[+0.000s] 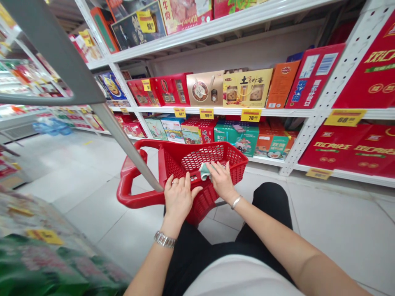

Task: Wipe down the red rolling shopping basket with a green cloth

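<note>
A person in a white top (237, 277) and black trousers (265, 205) appears at lower center of the frame, forearms (277, 242) bare. A silver link watch (165, 239) circles the left wrist (169, 225), a slim silver bangle (236, 202) the right wrist (231, 193), and a ring (174, 183) marks the left hand (179, 197).
</note>
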Motion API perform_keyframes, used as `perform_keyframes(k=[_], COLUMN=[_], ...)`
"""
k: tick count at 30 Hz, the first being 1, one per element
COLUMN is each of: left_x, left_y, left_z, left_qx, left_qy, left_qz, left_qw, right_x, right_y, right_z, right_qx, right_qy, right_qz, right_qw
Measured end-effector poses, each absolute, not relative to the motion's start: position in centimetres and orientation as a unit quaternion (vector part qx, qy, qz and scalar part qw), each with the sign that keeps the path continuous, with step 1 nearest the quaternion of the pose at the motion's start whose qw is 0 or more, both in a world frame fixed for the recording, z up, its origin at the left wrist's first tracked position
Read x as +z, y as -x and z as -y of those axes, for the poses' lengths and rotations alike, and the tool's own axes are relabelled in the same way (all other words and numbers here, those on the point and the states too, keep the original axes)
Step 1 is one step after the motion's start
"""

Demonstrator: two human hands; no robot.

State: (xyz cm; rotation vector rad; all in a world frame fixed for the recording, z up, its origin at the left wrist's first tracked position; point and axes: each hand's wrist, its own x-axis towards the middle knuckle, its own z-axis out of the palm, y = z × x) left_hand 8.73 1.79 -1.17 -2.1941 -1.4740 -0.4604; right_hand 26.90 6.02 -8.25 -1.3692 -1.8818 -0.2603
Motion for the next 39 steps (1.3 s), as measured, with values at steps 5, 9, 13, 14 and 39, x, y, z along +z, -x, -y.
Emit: perform_keyframes(k=[5,9,13,14,39], left_x=[-1.3,-1.3,-1.3,-1.3,-1.1], left_y=[-8.8,-8.7,-8.8,-8.8,-9.0], left_z=[-1.8,-1.7,-1.7,-1.7,-1.5], left_qx=[-0.176,-0.176,-0.167,-0.163,-0.160], left_qy=[0.796,0.799,0.799,0.797,0.798], left_qz=[0.535,0.530,0.530,0.531,0.532], left_qw=[0.223,0.222,0.231,0.236,0.232], right_x=[-8.9,-9.7,-10.3,-10.4,-10.6], right_y=[-26.0,-26.6,-29.0,-29.5,-32.8], right_z=[-4.5,-4.3,-5.8,-6.1,-7.6], right_qx=[-0.117,-0.141,-0.169,-0.174,-0.150], right_qy=[0.515,0.488,0.492,0.499,0.536], right_qz=[0.762,0.777,0.761,0.754,0.753], right_qw=[0.375,0.373,0.387,0.390,0.351])
